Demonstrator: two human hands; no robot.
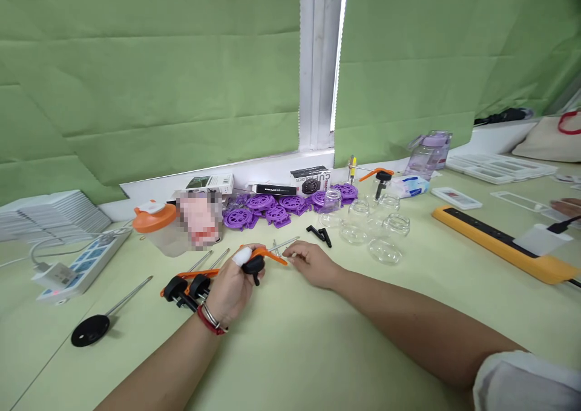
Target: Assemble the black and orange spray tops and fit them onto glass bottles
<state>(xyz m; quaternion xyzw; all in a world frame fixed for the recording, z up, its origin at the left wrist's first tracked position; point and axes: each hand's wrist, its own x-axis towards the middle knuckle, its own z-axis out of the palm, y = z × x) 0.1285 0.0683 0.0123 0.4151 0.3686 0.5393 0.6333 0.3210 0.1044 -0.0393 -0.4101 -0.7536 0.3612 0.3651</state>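
Observation:
My left hand (233,284) grips an orange and black clamp part (258,261) just above the table; its forefinger is wrapped in white tape. My right hand (311,263) lies on the table right of it, fingertips pinched on a thin metal rod (285,244) whose end points toward the clamp. Two more black and orange clamps with metal rods (188,284) lie just left of my left hand. A small black clip (320,233) sits beyond my right hand.
Several clear glass jars (384,229) and purple plastic wheels (272,208) stand behind. A black disc on a rod (95,326), white power strip (79,266) and orange-lidded cup (157,226) are left. An orange power strip (499,241) and another person's hand (567,206) are right.

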